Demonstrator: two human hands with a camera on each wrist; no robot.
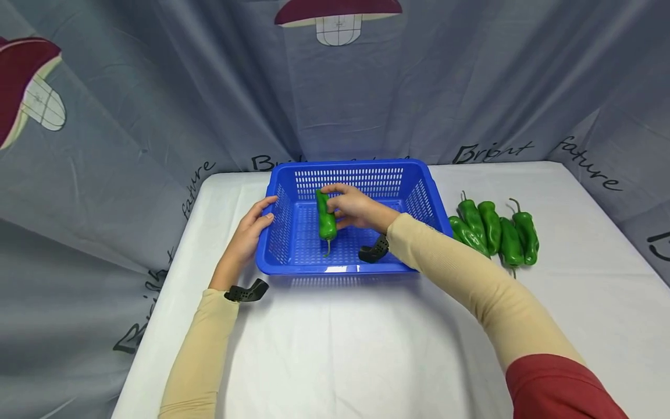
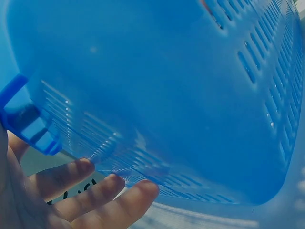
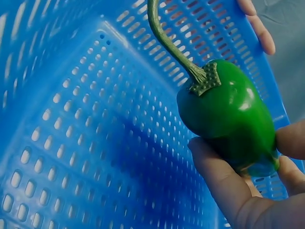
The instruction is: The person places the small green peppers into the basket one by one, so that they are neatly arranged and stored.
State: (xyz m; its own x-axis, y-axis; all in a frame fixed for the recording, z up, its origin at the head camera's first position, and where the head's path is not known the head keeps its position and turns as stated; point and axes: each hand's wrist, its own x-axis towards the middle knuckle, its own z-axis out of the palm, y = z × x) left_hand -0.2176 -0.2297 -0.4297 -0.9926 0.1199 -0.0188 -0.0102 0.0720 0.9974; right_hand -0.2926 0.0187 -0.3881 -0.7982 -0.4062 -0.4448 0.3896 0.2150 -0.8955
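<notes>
A blue plastic basket with slotted walls stands on the white table. My left hand holds its left rim; in the left wrist view several of the fingers lie along the outside of the wall. Inside the basket's outline, my right hand grips a long green pepper between thumb and fingers. The pepper's curved stem points toward the near side. Up close in the right wrist view, the glossy pepper is above the perforated basket floor, its far end partly covered by the fingers.
Several more green peppers lie in a cluster on the table, right of the basket. A grey printed curtain hangs behind and beside the table. Black wrist mounts sit on both wrists.
</notes>
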